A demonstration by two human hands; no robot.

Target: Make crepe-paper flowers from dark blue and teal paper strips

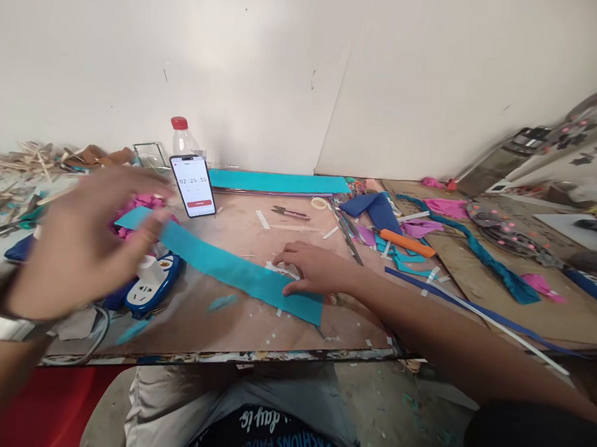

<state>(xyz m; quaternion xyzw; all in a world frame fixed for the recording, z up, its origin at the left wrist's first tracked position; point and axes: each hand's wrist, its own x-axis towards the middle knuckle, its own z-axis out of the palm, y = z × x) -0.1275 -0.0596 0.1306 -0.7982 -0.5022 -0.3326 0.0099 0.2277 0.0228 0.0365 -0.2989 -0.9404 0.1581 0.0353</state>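
Note:
A long turquoise strip (226,265) lies slantwise across the brown work surface, its left end raised near my left hand. My left hand (87,239), blurred by motion, is over that end with thumb and fingers apart; whether it touches the strip is hard to tell. My right hand (311,269) rests at the strip's right part, thumb on the strip and fingers spread and bent on the surface beyond its far edge. Behind, a second turquoise strip (280,182) lies along the wall.
A phone (195,188) leans before a red-capped bottle (180,134). Left are a power strip (147,295) and pink fabric (142,205). Small scissors (292,213), a tape ring (319,202), an orange-handled tool (407,243) and blue scraps (372,209) lie beyond my right hand.

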